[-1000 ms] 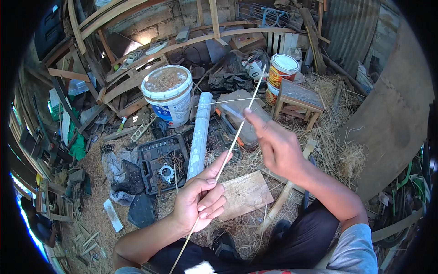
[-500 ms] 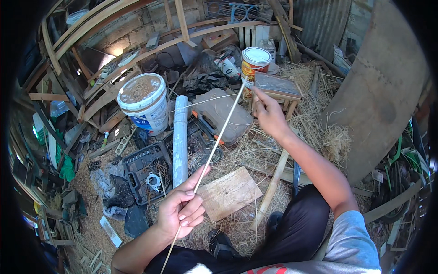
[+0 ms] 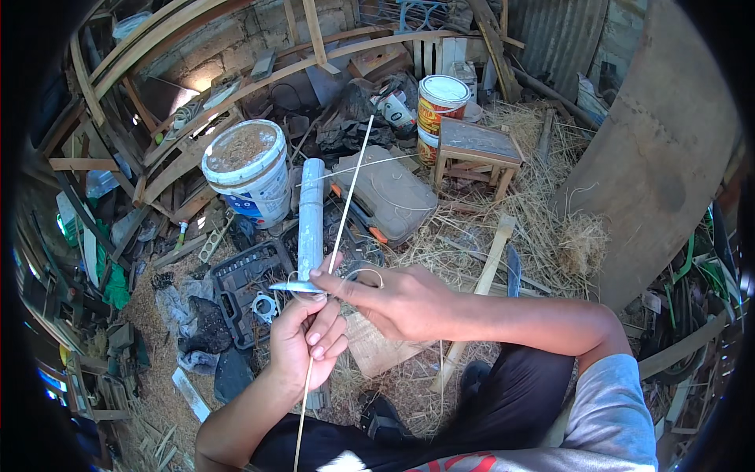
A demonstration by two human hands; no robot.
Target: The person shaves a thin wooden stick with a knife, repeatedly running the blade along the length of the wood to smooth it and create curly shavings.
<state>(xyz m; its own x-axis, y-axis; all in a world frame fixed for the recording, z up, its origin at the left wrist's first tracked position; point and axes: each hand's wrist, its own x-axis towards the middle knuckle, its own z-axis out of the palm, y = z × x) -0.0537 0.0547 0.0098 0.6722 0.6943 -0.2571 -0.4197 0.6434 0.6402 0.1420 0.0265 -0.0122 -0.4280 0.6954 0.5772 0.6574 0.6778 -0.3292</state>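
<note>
My left hand (image 3: 307, 338) is closed round a long, thin, pale strip (image 3: 354, 181), held upright at a slant, its lower end passing down over my lap. My right hand (image 3: 401, 303) grips a knife, its handle hidden by the fingers; the blade (image 3: 289, 286) lies crosswise on the strip just at my left thumb. A thin curled shaving (image 3: 370, 271) loops up beside my right fingers. Below my hands lies a flat wooden board (image 3: 366, 354), partly covered by them.
A white bucket (image 3: 263, 197), grey pipe (image 3: 311, 204), tool case (image 3: 397, 197), open case (image 3: 236, 307), stacked tins (image 3: 429, 116) and small wooden stool (image 3: 480, 141) stand or lie ahead among straw. Wood strips are piled back left; a large sheet (image 3: 629, 181) leans right.
My right hand, high along the strip with the blade earlier, has swept down and toward me to my left hand. My left hand still holds the strip.
</note>
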